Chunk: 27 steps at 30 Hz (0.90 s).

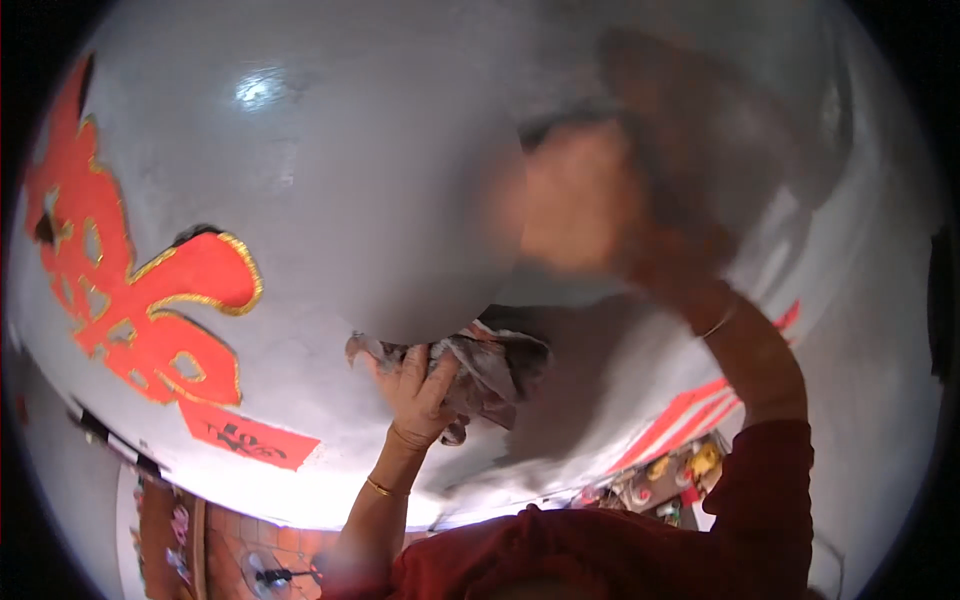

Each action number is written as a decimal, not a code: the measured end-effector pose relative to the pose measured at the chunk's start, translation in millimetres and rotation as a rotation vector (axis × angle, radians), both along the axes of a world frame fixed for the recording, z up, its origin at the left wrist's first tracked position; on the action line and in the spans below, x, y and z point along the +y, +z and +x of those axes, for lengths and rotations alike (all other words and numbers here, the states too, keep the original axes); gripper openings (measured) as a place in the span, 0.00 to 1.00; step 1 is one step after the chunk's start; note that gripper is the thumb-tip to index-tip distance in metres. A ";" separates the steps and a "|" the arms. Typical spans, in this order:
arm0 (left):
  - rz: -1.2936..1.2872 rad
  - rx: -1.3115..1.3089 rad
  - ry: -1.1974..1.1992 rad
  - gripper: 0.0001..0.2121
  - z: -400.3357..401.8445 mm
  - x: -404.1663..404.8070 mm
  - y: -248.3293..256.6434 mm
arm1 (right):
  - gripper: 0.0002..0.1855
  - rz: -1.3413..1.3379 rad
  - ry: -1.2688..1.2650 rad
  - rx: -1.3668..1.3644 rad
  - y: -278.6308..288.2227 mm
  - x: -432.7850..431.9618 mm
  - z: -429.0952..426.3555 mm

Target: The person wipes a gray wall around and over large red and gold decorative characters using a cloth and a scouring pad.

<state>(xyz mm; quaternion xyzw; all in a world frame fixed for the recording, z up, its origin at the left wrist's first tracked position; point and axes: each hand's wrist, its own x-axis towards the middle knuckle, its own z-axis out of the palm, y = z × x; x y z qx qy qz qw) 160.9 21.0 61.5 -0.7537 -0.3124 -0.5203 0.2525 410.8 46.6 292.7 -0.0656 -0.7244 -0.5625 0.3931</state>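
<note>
A crumpled grey and brownish cloth (487, 375) is bunched up in front of a grey wall (315, 225). My left hand (416, 386) has hold of its left part, fingers spread over the folds, with a thin gold bracelet on the wrist. Higher and further right, my right hand (577, 199) is raised close to the camera. It is strongly blurred, so its fingers cannot be made out, nor whether it holds anything. A smooth blurred patch hides part of the wall and the cloth's upper edge.
On the left, a large red decoration with gold trim (202, 274) adorns the wall above a red paper strip (251, 439) bearing writing. Red strips (675, 420) show at right. Below are a fan (270, 576), a tiled floor (225, 536) and a table (660, 491) with several items.
</note>
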 end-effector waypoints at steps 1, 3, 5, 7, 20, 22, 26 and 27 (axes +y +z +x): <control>0.064 0.057 -0.018 0.24 3.6 5.2 4.2 | 0.08 -0.028 0.018 -0.067 -38.8 3.6 -4.8; 0.109 0.063 -0.040 0.26 -2.7 15.4 -5.2 | 0.07 -0.014 0.027 -0.111 -60.7 9.7 -9.3; 0.062 0.064 -0.104 0.25 -15.5 10.0 -1.2 | 0.07 0.164 -0.003 0.017 6.8 1.8 -4.3; 0.043 0.015 -0.109 0.23 -37.2 5.7 -14.3 | 0.05 0.316 -0.064 0.226 119.6 11.0 9.4; -0.038 0.143 -0.193 0.15 -54.4 21.6 -22.4 | 0.04 -0.077 -0.439 -0.137 -10.6 -41.4 -66.7; -0.039 0.124 -0.158 0.14 -59.5 18.3 -23.3 | 0.07 0.116 -0.317 0.057 56.0 0.7 -21.3; -0.050 0.116 -0.214 0.14 -55.1 16.1 -22.0 | 0.09 0.341 -0.206 0.573 188.6 -16.1 13.8; -0.038 0.110 -0.233 0.14 -54.0 16.1 -17.8 | 0.09 0.342 -0.195 0.568 185.7 -11.0 7.4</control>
